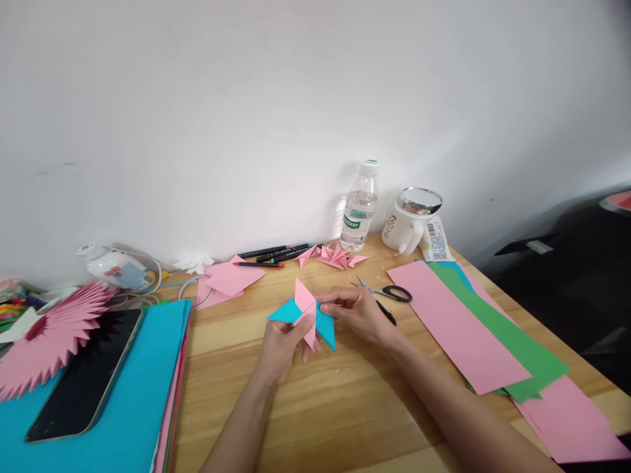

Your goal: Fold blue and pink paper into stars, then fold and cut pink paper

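Note:
Both my hands hold a folded paper piece (pixel 306 314) made of pink and blue sheets, lifted a little above the wooden table (pixel 305 401). My left hand (pixel 282 345) grips it from below with fingers closed round the pink part. My right hand (pixel 355 310) pinches its right side between thumb and fingers. Black-handled scissors (pixel 389 293) lie just behind my right hand.
A stack of blue paper (pixel 142 387) with a phone (pixel 89 378) and a pink paper fan (pixel 52 338) lies left. Pink and green strips (pixel 473 328) lie right. At the back stand a water bottle (pixel 359 210), a white mug (pixel 411 220), markers (pixel 279 253) and folded pink pieces (pixel 338 256).

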